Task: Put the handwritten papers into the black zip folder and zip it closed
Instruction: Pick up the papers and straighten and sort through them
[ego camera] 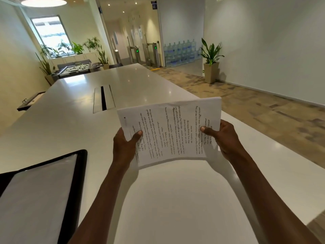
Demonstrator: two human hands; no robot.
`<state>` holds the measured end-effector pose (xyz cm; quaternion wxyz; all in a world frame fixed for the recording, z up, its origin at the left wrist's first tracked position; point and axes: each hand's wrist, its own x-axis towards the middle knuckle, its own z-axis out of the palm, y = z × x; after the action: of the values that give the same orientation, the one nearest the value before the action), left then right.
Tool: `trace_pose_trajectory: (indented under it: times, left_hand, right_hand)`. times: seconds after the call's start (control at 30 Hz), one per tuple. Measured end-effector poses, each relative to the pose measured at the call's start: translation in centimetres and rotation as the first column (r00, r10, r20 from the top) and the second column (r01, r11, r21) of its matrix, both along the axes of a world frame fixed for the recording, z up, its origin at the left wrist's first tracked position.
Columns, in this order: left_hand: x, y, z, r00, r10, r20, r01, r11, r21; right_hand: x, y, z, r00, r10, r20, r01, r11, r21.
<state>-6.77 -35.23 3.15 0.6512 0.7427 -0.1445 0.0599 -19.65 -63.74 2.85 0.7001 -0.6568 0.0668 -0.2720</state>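
Black zip folder lies open at near left on the white table, apparently holding sheets. Left hand and right hand pinch the handwritten papers above the table.

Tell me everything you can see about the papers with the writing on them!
The handwritten papers are a thin stack of white sheets, with dark handwriting in lines running sideways across the top page. The stack is held up above the white table, bowed a little in the middle. The left hand grips its left edge and the right hand its right edge, each with the thumb pressed on top. They are not in the black zip folder at the lower left.
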Motion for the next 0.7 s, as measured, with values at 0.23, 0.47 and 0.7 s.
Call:
trace_pose_trajectory:
  times: [0.23, 0.47, 0.7]
  left_hand:
    - [-0.4, 0.3, -2.8, 0.998, -0.035, -0.048, 0.04, 0.993, 0.11]
    - [-0.2, 0.5, -1.7, 0.996, -0.025, -0.089, 0.032, 0.996, 0.083]
    - [-0.4, 0.9, -0.6, 0.977, 0.009, -0.213, -0.049, 0.981, -0.186]
  right_hand:
    - [-0.2, 0.9, -2.3, 0.992, -0.033, -0.123, 0.029, 0.999, -0.036]
    - [0.2, 0.7, -2.1, 0.982, -0.071, -0.178, 0.093, 0.988, 0.124]
    - [0.4, 1.8, -2.6, 0.988, -0.003, -0.154, 0.072, 0.891, 0.447]
